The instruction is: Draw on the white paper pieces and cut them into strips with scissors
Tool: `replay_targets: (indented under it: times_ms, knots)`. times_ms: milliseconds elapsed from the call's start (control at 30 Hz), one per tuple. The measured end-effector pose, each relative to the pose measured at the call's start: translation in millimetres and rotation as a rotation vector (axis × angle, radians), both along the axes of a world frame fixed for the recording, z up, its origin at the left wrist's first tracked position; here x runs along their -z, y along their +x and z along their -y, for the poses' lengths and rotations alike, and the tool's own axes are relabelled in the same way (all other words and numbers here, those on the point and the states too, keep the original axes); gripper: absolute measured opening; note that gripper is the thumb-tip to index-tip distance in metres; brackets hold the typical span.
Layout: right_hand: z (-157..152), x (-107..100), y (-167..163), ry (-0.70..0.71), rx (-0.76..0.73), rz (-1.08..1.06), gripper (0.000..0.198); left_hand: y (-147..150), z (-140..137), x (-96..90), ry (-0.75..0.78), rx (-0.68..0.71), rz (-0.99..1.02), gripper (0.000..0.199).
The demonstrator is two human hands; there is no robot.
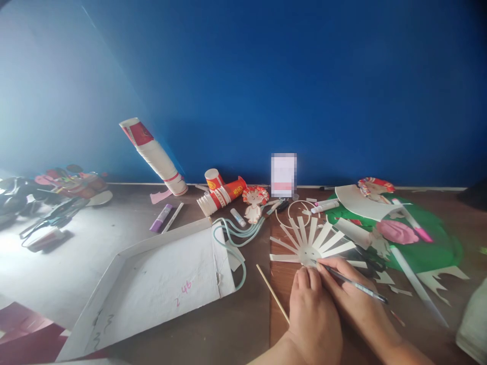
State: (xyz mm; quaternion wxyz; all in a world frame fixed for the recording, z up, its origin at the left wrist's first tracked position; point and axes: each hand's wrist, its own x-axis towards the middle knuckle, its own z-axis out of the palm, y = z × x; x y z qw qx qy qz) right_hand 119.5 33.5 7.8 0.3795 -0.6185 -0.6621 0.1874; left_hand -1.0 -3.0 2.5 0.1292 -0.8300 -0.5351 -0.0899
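In the head view, a white paper cutout (pixel 307 252) with long strips fanning out like rays lies on the brown table. Small dark marks like a face show on its round middle. My left hand (pixel 315 312) holds its lower edge, fingers close together and bent over the paper. A slim dark pen (pixel 352 284) is pinched in my right hand (pixel 352 304), its tip touching the round middle. Just beyond the strips stands a small paper figure (pixel 252 207) with a red and white curly mane. A thin wooden stick (pixel 273 294) lies left of my left hand.
A white cardboard box lid (pixel 152 284) fills the left front. Paper cups (pixel 162 162) lean stacked against the blue wall, near more red cups (pixel 222 196). Pale cables (pixel 236 233) loop behind the lid. Green paper (pixel 429 243), a pink marker (pixel 422 233) and scraps lie right.
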Motion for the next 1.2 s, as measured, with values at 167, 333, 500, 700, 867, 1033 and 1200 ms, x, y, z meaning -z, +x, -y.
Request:
replay_targets:
  times_ms: [167, 333, 500, 700, 867, 1033, 1200]
  knots:
    - [-0.4, -0.7, -0.5, 0.006, 0.001, -0.005, 0.026, -0.4, -0.6, 1.4, -0.005, 0.008, -0.002, 0.051]
    - [-0.2, -1.6, -0.8, 0.015, -0.006, -0.006, 0.025, -0.4, -1.2, 0.5, 0.011, 0.000, 0.019, 0.049]
    - [0.0, -2.2, -0.7, 0.016, -0.017, -0.002, 0.026, -0.1, -0.5, 2.4, -0.009, 0.014, 0.006, 0.051]
    - [-0.7, -0.8, -0.4, 0.004, -0.009, 0.004, 0.028, 0.0, -0.5, 5.5, -0.083, 0.037, -0.014, 0.052]
    - [-0.6, -0.4, -1.0, -0.017, -0.006, -0.008, 0.029, -0.3, -0.8, 3.0, -0.084, 0.037, -0.031, 0.052]
    - [-0.4, -1.8, -1.1, -0.046, -0.011, -0.015, 0.026, -0.9, -0.4, 2.7, -0.073, 0.035, -0.018, 0.049]
    - [-0.9, -1.2, -1.2, -0.059, -0.007, -0.023, 0.025, -0.5, -0.4, 1.9, -0.066, 0.036, -0.017, 0.049]
